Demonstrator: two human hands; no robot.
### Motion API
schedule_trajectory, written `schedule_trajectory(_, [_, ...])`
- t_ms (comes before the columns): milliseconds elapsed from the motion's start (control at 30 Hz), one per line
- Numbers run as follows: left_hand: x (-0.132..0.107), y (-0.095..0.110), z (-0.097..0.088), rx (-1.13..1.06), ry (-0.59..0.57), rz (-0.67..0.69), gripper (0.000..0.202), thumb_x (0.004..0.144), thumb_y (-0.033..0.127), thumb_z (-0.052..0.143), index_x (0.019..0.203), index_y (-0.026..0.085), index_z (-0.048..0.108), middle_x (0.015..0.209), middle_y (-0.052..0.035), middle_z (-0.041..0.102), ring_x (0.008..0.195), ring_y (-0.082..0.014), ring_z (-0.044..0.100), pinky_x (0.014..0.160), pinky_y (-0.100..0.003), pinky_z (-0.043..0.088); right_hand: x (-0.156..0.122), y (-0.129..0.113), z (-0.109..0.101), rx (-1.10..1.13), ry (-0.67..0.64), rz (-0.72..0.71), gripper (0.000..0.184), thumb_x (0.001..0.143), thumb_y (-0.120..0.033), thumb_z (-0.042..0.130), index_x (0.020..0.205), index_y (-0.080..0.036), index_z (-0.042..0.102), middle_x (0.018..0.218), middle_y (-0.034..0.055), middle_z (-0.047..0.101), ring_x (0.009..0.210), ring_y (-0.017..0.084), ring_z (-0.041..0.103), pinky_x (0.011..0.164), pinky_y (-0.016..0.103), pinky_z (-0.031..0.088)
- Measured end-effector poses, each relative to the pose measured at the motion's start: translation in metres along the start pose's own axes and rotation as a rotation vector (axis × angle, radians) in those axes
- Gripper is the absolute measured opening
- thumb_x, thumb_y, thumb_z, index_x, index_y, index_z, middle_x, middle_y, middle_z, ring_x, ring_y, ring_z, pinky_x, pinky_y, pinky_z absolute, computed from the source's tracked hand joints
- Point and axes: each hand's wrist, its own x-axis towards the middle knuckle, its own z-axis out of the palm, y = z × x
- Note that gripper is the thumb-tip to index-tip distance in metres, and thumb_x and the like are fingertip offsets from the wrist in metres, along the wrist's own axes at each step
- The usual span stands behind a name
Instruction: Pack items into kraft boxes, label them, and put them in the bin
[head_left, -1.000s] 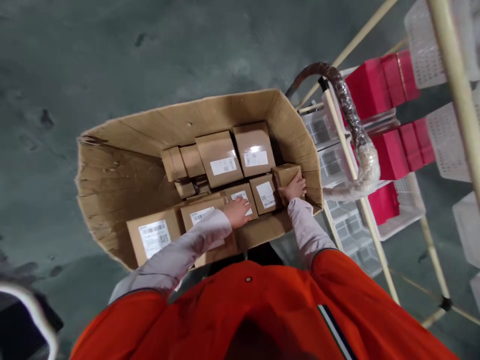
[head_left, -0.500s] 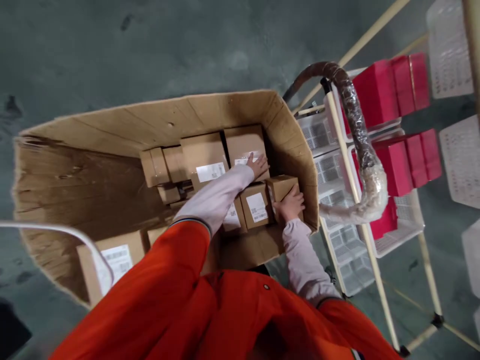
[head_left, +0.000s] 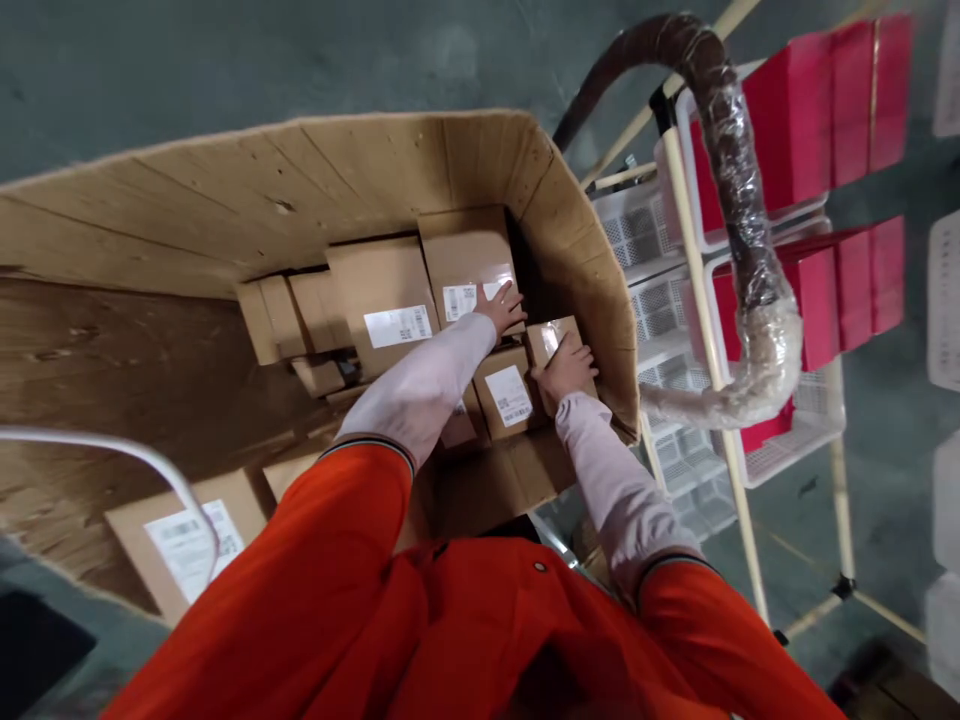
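Right hand [head_left: 564, 368] laid flat on a small box [head_left: 551, 338] in the big carton's [head_left: 225, 200] near right corner, fingers together, not gripping. Farther in, left hand [head_left: 501, 306] spread on a labelled box [head_left: 465, 260]. Wedged tight against neighbours; likely to slip or snag if pulled one-handed.

Orange vest over pale pink long sleeves with striped cuffs.

White barcode labels [head_left: 400, 326] on the small boxes [head_left: 382, 300] seem unreadable (too blurred).
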Motion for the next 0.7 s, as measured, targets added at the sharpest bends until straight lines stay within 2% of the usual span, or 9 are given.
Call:
schedule_trajectory(133, [0.001, 0.001, 0.008, -0.009, 0.019, -0.003, 0.096, 0.078, 0.013, 0.077, 0.163, 0.039, 0.043, 0.178, -0.0032, 0.012, 0.163, -0.0429, -0.008, 0.118, -0.085, 0.004, 0.01, 0.009, 0.024, 0.105, 0.127, -0.13, 0.105, 0.081, -0.058, 0.077, 0.164, -0.015, 0.032, 0.159, 0.03, 0.033, 0.141, 0.045, 0.038, 0.112, 0.059, 0.033])
schedule_trajectory(267, [-0.001, 0.002, 0.009, -0.028, 0.016, 0.003, 0.098, 0.074, 0.014, 0.081, 0.163, 0.037, 0.045, 0.178, -0.0029, 0.012, 0.163, -0.0445, -0.009, 0.117, -0.086, 0.0, 0.007, 0.018, 0.048, 0.173, 0.258, -0.12, 0.102, 0.075, -0.057, 0.078, 0.16, -0.013, 0.04, 0.157, 0.0288, 0.034, 0.138, 0.045, 0.039, 0.112, 0.059, 0.032])
schedule_trajectory(367, [-0.002, 0.002, 0.007, -0.043, 0.018, 0.002, 0.098, 0.074, 0.012, 0.082, 0.162, 0.037, 0.047, 0.178, -0.0034, 0.013, 0.163, -0.0446, -0.008, 0.117, -0.085, -0.002, 0.011, 0.021, 0.062, 0.208, 0.255, -0.125, 0.099, 0.075, -0.056, 0.077, 0.158, -0.014, 0.045, 0.158, 0.0278, 0.034, 0.139, 0.044, 0.038, 0.112, 0.059, 0.033])
schedule_trajectory(500, [-0.004, 0.001, 0.005, -0.065, 0.029, 0.001, 0.096, 0.075, 0.009, 0.082, 0.16, 0.037, 0.049, 0.177, -0.0043, 0.016, 0.164, -0.0393, -0.006, 0.121, -0.079, -0.006, 0.024, 0.021, 0.074, 0.253, 0.261, -0.148, 0.096, 0.076, -0.056, 0.076, 0.156, -0.013, 0.045, 0.157, 0.0282, 0.036, 0.138, 0.044, 0.039, 0.111, 0.06, 0.034])
schedule_trajectory(600, [-0.007, -0.002, 0.003, -0.074, 0.018, -0.012, 0.091, 0.078, 0.006, 0.077, 0.16, 0.035, 0.05, 0.177, -0.0038, 0.014, 0.164, -0.0379, -0.008, 0.122, -0.078, -0.004, 0.029, 0.019, 0.073, 0.274, 0.244, -0.175, 0.086, 0.087, -0.057, 0.067, 0.156, -0.011, 0.045, 0.159, 0.0298, 0.035, 0.142, 0.044, 0.037, 0.113, 0.06, 0.034])
schedule_trajectory(700, [-0.007, 0.0, -0.003, -0.071, -0.035, -0.024, 0.088, 0.078, 0.006, 0.076, 0.157, 0.036, 0.053, 0.177, -0.0024, 0.016, 0.164, -0.0404, -0.004, 0.12, -0.082, 0.001, 0.015, 0.018, 0.068, 0.284, 0.164, -0.177, 0.068, 0.101, -0.044, 0.051, 0.159, -0.011, 0.043, 0.165, 0.0293, 0.03, 0.149, 0.042, 0.033, 0.119, 0.061, 0.028])
